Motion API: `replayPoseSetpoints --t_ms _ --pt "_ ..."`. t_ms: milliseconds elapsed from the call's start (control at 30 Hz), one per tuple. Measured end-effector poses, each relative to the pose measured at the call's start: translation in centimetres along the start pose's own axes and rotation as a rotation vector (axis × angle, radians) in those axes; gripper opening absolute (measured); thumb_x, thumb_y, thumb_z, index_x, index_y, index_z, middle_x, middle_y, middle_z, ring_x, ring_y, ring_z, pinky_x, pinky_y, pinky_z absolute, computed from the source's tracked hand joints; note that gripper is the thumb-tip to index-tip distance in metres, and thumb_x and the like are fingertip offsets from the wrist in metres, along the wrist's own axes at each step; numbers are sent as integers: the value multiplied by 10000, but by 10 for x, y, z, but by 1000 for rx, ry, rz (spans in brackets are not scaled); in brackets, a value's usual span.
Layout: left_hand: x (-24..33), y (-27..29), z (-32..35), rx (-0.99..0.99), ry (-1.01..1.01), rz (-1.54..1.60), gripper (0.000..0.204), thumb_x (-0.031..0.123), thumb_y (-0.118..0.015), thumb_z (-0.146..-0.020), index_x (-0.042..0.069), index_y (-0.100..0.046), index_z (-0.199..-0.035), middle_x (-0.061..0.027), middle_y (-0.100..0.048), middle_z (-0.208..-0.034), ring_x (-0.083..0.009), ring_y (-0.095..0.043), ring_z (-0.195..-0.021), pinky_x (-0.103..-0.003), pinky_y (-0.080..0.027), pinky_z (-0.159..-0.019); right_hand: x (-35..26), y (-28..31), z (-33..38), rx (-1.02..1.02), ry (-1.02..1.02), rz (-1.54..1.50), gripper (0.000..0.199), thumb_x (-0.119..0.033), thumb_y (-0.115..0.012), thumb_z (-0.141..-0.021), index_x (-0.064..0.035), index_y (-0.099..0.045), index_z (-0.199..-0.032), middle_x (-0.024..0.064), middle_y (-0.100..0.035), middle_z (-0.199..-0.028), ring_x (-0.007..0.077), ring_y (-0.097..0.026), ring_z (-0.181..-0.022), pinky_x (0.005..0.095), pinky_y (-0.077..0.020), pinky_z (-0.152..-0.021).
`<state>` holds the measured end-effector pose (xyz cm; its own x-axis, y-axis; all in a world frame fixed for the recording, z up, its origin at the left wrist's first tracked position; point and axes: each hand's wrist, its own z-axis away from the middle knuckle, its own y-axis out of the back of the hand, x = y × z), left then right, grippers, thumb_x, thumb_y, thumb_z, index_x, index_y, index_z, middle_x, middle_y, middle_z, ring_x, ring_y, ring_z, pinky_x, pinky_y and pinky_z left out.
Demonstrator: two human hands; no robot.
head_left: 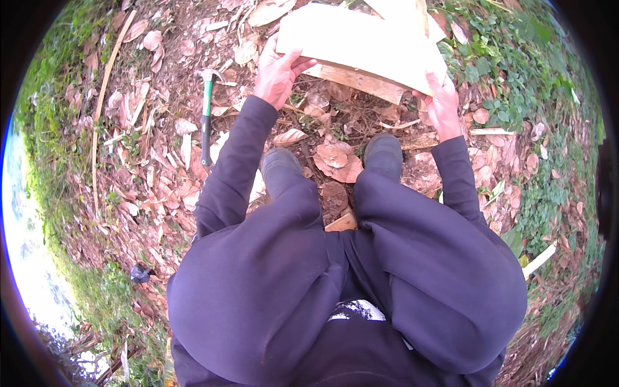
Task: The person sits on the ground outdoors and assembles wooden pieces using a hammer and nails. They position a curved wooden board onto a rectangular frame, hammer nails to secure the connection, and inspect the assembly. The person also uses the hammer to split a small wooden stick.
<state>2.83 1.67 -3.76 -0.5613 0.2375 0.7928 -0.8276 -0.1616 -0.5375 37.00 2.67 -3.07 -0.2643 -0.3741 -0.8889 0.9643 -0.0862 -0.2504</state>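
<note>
Forward, left hand (277, 79), right hand (443, 108) outstretched, gripping pale board (354, 42).

Board (361, 39): glaring near-white face, brown edge. Wood piece beneath (361, 82): tan. Hammer (206, 113): handle shows green above, black below; head is metallic grey. Sleeves (233, 164): plain black. Trousers (251, 271): plain dark, with a purplish-navy cast. Shoes (385, 156): dark grey. Top (351, 351): black, bearing a white-and-dark print. Leaf litter (338, 169): mottled pinkish brown. Long strip (103, 84): tan. Ground plants (516, 71): green.
</note>
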Motion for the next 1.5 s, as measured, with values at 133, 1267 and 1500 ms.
replayPoseSetpoints --t_ms 133,1267,1500 --pt "2 0 5 -21 13 -6 455 -6 -509 -964 54 -352 -1388 -141 -623 -1145 -234 -664 -988 -389 -577 -883 1 1 6 17 0 34 318 -222 -616 -971 -37 -545 -1220 34 -651 -999 96 -634 -768 252 -539 -519" --pt "0 -2 4 -52 9 -4 446 7 -522 -965 45 -344 -1372 -145 -603 -1167 -246 -654 -1016 -396 -574 -906 -5 -2 5 -47 43 -89 386 -128 -571 -980 4 -470 -1328 90 -638 -1090 152 -682 -808 284 -628 -586" --pt "-1 1 6 -52 -6 -23 457 -3 -519 -960 43 -337 -1377 -152 -600 -1174 -253 -658 -1013 -399 -574 -906 -3 -7 12 -54 60 -97 336 -155 -565 -989 -18 -494 -1287 59 -643 -1038 118 -671 -786 250 -616 -575"
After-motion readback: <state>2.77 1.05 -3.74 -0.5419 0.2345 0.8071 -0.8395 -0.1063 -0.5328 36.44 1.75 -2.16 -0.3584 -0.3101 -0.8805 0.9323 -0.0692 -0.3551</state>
